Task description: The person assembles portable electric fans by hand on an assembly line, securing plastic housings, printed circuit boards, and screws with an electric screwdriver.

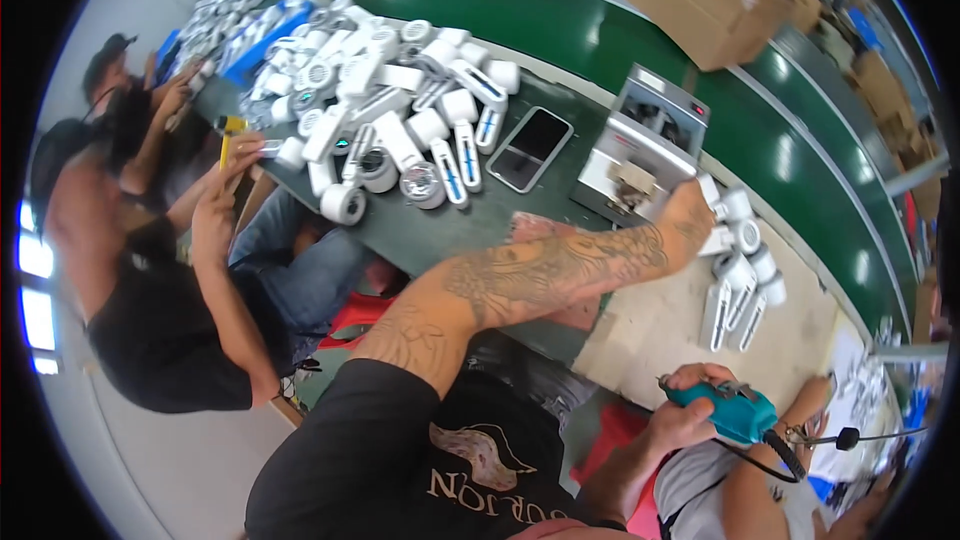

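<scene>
My left hand, on the end of a tattooed forearm, reaches across to the right side of the table. It is beside a small group of white handheld devices with round heads, against a white piece, its fingertips mostly hidden. Just left of it stands a grey box-shaped metal machine with an open top and front, probably a screw feeder. Nearer my body, my right hand is closed around a teal electric screwdriver with a coiled black cord.
A large heap of white devices covers the table's far left, with a phone beside it. Beige board lies under the right group. Beyond runs a green conveyor bearing cardboard boxes. People sit at left, one holding a yellow tool.
</scene>
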